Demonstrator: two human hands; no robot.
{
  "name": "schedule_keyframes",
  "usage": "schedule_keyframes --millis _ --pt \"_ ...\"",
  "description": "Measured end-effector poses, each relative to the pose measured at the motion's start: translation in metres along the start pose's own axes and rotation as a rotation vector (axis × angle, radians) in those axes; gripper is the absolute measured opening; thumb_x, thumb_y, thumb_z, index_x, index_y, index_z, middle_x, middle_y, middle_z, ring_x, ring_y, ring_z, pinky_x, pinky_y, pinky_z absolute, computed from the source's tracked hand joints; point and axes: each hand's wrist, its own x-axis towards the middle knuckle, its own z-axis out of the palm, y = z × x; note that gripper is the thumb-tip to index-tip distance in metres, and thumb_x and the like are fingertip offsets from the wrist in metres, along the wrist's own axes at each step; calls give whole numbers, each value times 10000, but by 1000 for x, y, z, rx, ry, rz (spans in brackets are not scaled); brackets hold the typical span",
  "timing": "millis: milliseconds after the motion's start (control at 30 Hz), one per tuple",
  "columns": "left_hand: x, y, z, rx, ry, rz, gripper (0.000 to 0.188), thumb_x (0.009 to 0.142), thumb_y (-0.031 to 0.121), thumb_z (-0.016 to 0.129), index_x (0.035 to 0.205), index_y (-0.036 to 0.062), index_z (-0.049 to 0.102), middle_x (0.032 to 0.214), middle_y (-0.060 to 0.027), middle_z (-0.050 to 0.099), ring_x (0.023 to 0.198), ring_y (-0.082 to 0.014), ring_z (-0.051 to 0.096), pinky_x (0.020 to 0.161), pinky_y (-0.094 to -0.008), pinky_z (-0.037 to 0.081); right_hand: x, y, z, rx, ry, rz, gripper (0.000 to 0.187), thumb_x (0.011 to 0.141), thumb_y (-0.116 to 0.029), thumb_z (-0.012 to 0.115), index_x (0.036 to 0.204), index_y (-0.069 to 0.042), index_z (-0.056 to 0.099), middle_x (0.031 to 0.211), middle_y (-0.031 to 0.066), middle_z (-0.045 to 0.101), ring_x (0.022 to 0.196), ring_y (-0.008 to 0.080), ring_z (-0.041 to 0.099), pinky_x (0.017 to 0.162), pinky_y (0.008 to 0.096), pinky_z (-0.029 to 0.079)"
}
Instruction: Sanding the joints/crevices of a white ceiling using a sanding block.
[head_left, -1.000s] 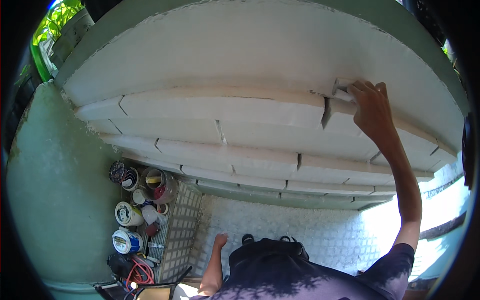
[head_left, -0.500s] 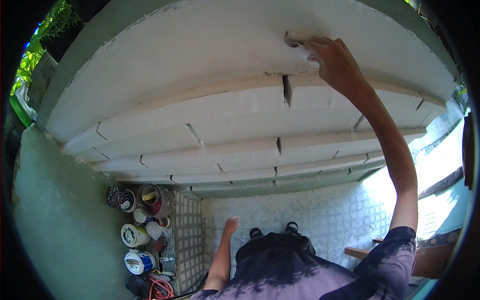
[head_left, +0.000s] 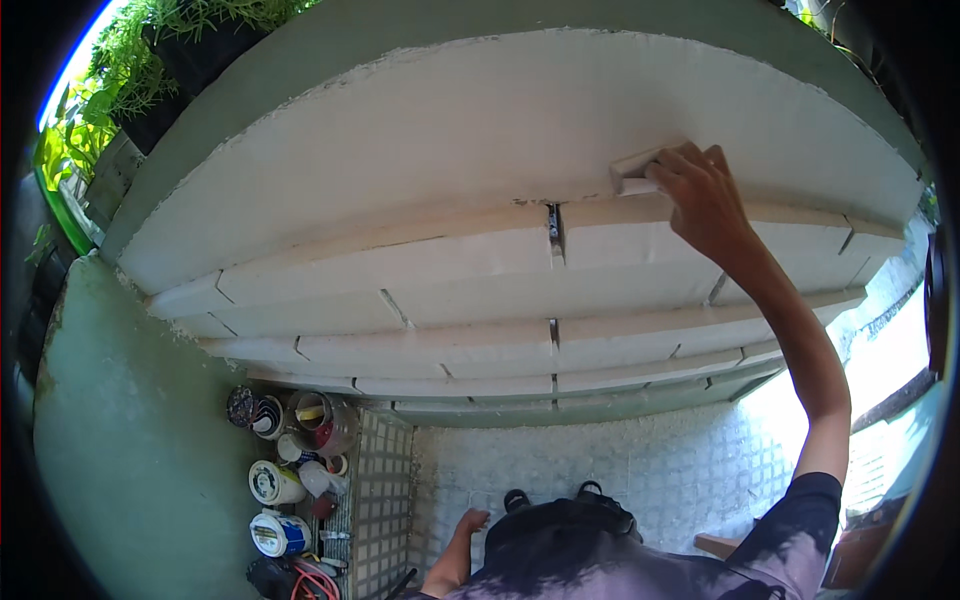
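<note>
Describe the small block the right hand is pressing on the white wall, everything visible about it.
The block is small, flat and rectangular, pale off-white like the wall, so its material is hard to tell; it could be a sanding block or sponge. Only its left end and lower edge show, since the right hand covers the rest, fingers laid over its top. It lies flat against the white coated surface, slightly tilted, just above the topmost stepped ledge and right of a dark vertical gap in that ledge.
</note>
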Motion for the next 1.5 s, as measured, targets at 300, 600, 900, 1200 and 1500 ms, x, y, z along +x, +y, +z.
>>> schedule_keyframes --millis 300,600,900,1200,1500 --pt "21 81 -15 319 530 353 346 912 312 491 1024 54 691 1065 -202 696 990 -398 662 853 -492 512 -38 45 -11 43 24 196 245 747 105 614 958 -14 649 951 103 615 1002 292 579 850 403 407" --pt "60 125 7 237 134 340 384 910 321 491 1160 113 696 1156 -185 689 1071 -380 657 930 -463 513 -58 82 -16 -5 -135 276 293 722 103 599 949 -63 682 995 54 661 999 262 594 838 402 398" --pt "38 222 4 200 208 373 425 928 335 554 1245 73 659 1213 -178 675 1124 -393 629 961 -447 504 -13 11 7 294 89 237 310 686 94 608 942 -58 694 1023 60 660 1036 267 589 844 397 411" --pt "10 157 28 374 301 308 383 950 284 525 1209 43 671 1158 -181 697 1052 -335 675 923 -412 525 -39 6 14 246 268 252 228 754 85 616 912 -66 683 937 60 646 940 272 582 831 403 399" --pt "22 123 24 332 243 161 373 902 306 540 1104 37 702 1135 -225 688 1021 -376 676 886 -472 525 -57 97 -26 19 62 486 220 685 39 634 881 -49 686 985 70 692 958 286 598 853 437 416"
